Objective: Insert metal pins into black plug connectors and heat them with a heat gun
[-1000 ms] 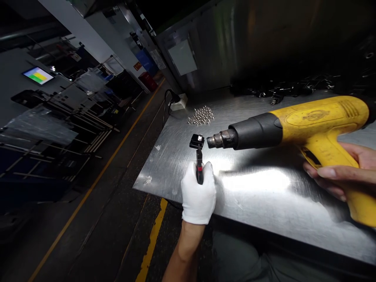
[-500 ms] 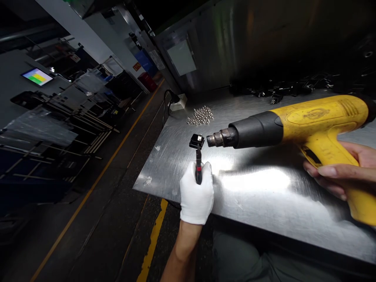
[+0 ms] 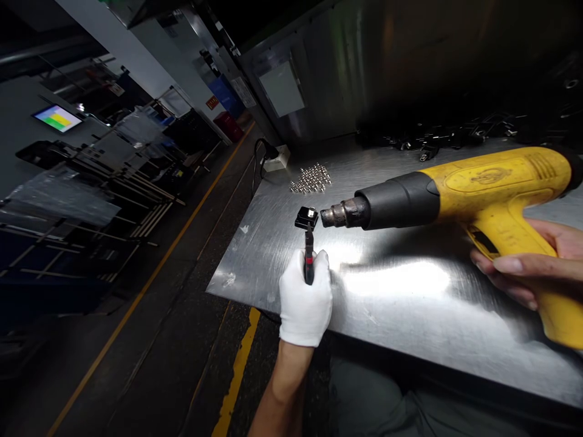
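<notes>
While the gloved left hand (image 3: 305, 300) clamps a dark tool (image 3: 309, 246), its tip at a black part (image 3: 306, 216) near the left edge of the desk (image 3: 396, 334), the right hand (image 3: 523, 267), well apart, wraps around a yellow heat gun (image 3: 496, 179), nozzle (image 3: 344, 213) just beside the part; the tool presumably keeps skin clear of heat. Small metal pieces (image 3: 311, 179) lie toward the far left corner; dark parts (image 3: 428, 153) line the far edge. The desk is scratched metal; yellow lines (image 3: 241, 364) mark the dim room's floor (image 3: 182, 315).

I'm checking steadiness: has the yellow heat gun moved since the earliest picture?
No, not noticeably: the heat gun keeps its place against the left table corner.
</notes>
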The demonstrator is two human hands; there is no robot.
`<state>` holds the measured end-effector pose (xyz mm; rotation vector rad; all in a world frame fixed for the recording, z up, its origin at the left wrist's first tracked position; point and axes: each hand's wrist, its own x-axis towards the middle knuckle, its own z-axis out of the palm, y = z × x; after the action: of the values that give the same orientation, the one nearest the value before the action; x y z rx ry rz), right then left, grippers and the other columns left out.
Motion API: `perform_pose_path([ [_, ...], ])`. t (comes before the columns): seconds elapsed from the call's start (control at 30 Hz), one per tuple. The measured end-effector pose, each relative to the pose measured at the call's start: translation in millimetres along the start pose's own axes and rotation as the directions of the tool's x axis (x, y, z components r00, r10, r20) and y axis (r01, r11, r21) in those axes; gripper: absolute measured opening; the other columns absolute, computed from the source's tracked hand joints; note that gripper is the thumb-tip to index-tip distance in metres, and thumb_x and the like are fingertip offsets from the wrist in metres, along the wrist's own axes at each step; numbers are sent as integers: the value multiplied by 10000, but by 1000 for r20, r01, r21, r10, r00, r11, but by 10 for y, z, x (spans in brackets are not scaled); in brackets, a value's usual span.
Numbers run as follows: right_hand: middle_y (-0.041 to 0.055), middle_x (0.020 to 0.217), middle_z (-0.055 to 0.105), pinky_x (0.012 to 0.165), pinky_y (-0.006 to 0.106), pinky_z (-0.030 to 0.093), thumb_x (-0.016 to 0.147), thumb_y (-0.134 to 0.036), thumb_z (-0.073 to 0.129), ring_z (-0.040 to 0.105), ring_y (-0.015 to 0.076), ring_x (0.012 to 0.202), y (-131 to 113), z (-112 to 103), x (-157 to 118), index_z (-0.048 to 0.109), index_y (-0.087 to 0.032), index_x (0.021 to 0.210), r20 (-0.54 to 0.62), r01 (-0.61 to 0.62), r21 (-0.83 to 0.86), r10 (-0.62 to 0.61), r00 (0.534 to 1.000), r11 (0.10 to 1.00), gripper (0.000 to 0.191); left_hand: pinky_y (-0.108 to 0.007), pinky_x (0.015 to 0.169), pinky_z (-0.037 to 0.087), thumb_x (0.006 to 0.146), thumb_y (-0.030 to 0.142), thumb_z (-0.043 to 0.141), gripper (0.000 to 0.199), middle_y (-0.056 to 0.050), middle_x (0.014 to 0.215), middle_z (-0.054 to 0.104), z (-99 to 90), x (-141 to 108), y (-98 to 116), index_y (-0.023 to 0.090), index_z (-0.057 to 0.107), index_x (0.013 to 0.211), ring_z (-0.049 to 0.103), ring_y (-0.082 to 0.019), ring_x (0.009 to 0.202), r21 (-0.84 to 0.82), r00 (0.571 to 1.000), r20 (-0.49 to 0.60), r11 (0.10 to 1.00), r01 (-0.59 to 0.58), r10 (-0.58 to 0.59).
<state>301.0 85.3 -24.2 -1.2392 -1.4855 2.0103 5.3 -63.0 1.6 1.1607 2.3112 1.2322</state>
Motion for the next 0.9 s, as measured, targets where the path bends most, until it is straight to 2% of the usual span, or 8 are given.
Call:
perform_pose_path([
  [0.67, 23, 613, 583, 411, 288, 490, 685, -517, 841, 537, 185, 493, 67, -58, 3, 678, -247, 901, 40, 30, -20, -29, 999, 999, 382, -301, 635, 391, 971, 365, 550, 223, 2, 734, 566, -8, 8, 11, 223, 536, 800, 523, -164, 673, 8, 1000, 5, 1000, -7, 7],
  [0.9, 30, 634, 595, 421, 287, 505, 725, -490, 823, 552, 189, 505, 111, -97, 22, 687, -246, 933, 63, 42, -15, -41, 997, 999, 348, -306, 649, 397, 969, 367, 553, 238, 7, 714, 538, -4, 11, 17, 227, 515, 780, 512, -164, 666, 7, 1000, 11, 1000, 1, -1],
])
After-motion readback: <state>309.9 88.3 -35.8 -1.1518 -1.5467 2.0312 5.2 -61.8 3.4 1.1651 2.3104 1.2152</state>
